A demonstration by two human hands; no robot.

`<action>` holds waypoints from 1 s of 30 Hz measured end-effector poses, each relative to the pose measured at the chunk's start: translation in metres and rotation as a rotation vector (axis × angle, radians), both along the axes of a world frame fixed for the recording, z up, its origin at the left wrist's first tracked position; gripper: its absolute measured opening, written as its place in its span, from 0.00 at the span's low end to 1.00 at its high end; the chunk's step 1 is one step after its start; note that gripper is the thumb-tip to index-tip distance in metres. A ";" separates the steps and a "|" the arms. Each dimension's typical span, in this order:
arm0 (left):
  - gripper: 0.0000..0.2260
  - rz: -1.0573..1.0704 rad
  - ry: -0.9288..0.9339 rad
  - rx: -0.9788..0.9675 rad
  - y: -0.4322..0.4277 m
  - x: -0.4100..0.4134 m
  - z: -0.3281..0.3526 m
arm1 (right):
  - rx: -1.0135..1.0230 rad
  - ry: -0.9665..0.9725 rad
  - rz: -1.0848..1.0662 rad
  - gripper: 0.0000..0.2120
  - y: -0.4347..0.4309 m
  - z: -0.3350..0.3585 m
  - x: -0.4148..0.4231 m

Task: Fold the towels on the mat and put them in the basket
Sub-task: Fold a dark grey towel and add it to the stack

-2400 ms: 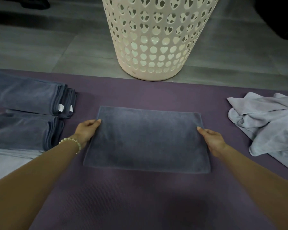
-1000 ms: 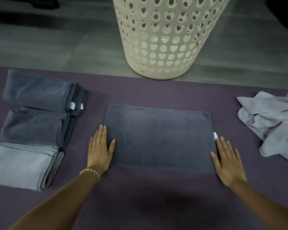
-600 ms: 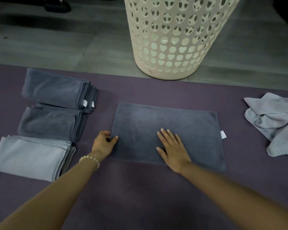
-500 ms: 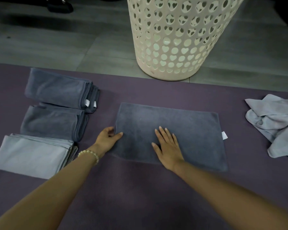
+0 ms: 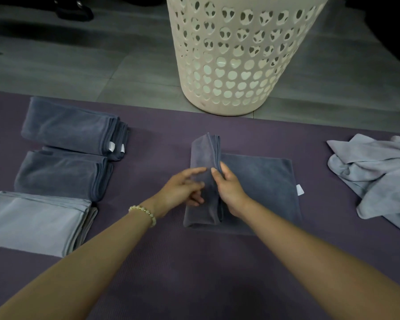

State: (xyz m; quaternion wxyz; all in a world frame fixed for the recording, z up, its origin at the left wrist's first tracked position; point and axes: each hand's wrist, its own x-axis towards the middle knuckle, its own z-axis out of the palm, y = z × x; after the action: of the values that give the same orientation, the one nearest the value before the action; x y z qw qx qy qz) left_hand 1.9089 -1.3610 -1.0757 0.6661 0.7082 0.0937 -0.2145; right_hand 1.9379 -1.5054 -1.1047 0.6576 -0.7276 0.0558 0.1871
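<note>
While left hand (image 5: 182, 190), right hand (image 5: 229, 189) pinch raised fold of dark towel (image 5: 261, 181), basket (image 5: 236, 65) top cut off.

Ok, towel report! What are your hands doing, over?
Left hand and right hand pinch raised flap of dark towel. Rest flat on mat. Nothing between it and basket.

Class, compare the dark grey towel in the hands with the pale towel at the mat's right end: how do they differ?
The dark grey towel is partly folded, flat on its right side; the pale towel lies crumpled. The left hand and right hand hold the dark grey towel; nothing touches the pale towel. Both lie on the mat.
</note>
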 end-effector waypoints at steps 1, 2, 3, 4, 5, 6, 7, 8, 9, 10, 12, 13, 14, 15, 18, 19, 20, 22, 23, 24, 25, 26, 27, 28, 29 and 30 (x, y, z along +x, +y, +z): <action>0.13 0.122 -0.088 0.021 -0.003 0.005 -0.002 | -0.019 -0.037 0.014 0.18 -0.011 0.006 0.001; 0.10 0.228 -0.157 0.044 -0.007 0.011 -0.006 | -0.054 -0.069 0.018 0.19 -0.025 0.012 0.003; 0.10 0.284 -0.211 0.084 -0.012 0.016 -0.009 | -0.090 -0.097 0.008 0.19 -0.040 0.017 0.005; 0.12 0.271 -0.260 0.161 -0.018 0.019 -0.012 | -0.112 -0.115 -0.018 0.19 -0.058 0.018 0.006; 0.16 0.191 -0.307 0.267 -0.026 0.021 -0.016 | -0.118 -0.122 -0.050 0.19 -0.077 0.017 0.005; 0.20 0.069 -0.352 0.386 -0.036 0.021 -0.023 | -0.117 -0.117 -0.090 0.19 -0.095 0.014 0.003; 0.23 -0.068 -0.392 0.514 -0.048 0.021 -0.029 | -0.128 -0.102 -0.136 0.19 -0.112 0.009 0.000; 0.24 -0.197 -0.427 0.644 -0.060 0.020 -0.037 | -0.165 -0.074 -0.179 0.19 -0.129 0.001 -0.002; 0.25 -0.308 -0.455 0.770 -0.071 0.018 -0.044 | -0.203 -0.036 -0.212 0.19 -0.143 -0.008 -0.005; 0.25 -0.402 -0.470 0.891 -0.082 0.016 -0.052 | -0.226 0.010 -0.233 0.18 -0.156 -0.017 -0.009; 0.26 -0.492 -0.458 1.061 -0.099 0.014 -0.069 | -0.205 0.079 -0.277 0.16 -0.171 -0.032 -0.015; 0.28 -0.485 -0.452 1.114 -0.104 0.012 -0.074 | -0.186 0.102 -0.308 0.14 -0.173 -0.039 -0.016; 0.31 -0.462 -0.459 1.156 -0.107 0.011 -0.080 | -0.178 0.109 -0.326 0.13 -0.173 -0.042 -0.015; 0.34 -0.441 -0.474 1.184 -0.110 0.010 -0.084 | -0.190 0.090 -0.331 0.12 -0.171 -0.044 -0.013; 0.34 -0.387 -0.506 1.171 -0.113 0.016 -0.087 | -0.345 -0.090 -0.350 0.14 -0.165 -0.044 -0.003; 0.33 -0.378 -0.512 1.162 -0.113 0.021 -0.086 | -0.400 -0.153 -0.362 0.15 -0.166 -0.044 -0.001; 0.32 -0.375 -0.518 1.159 -0.113 0.025 -0.084 | -0.439 -0.190 -0.368 0.16 -0.168 -0.043 0.001; 0.32 -0.378 -0.524 1.183 -0.116 0.032 -0.082 | -0.466 -0.200 -0.370 0.16 -0.176 -0.044 0.003; 0.31 -0.386 -0.518 1.201 -0.118 0.034 -0.082 | -0.474 -0.184 -0.370 0.15 -0.179 -0.046 0.003; 0.29 -0.401 -0.502 1.213 -0.121 0.036 -0.082 | -0.482 -0.168 -0.368 0.14 -0.182 -0.046 0.002; 0.29 -0.417 -0.482 1.225 -0.124 0.037 -0.081 | -0.488 -0.149 -0.368 0.14 -0.184 -0.049 0.003; 0.28 -0.426 -0.474 1.243 -0.127 0.039 -0.079 | -0.487 -0.136 -0.371 0.14 -0.185 -0.050 0.003; 0.29 -0.423 -0.483 1.265 -0.128 0.042 -0.078 | -0.486 -0.125 -0.376 0.13 -0.185 -0.052 0.003; 0.29 -0.411 -0.508 1.286 -0.128 0.048 -0.077 | -0.480 -0.120 -0.385 0.12 -0.185 -0.052 0.004; 0.30 -0.400 -0.541 1.300 -0.128 0.054 -0.076 | -0.469 -0.119 -0.402 0.11 -0.184 -0.052 0.004; 0.32 -0.402 -0.574 1.314 -0.127 0.062 -0.076 | -0.457 -0.111 -0.423 0.10 -0.183 -0.050 0.003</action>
State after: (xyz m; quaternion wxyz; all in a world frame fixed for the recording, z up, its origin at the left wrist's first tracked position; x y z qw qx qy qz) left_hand 1.9704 -1.4877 -1.1513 0.0517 0.9922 -0.1065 -0.0386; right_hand 1.9407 -1.6882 -1.1550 0.5036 -0.8377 0.2108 -0.0113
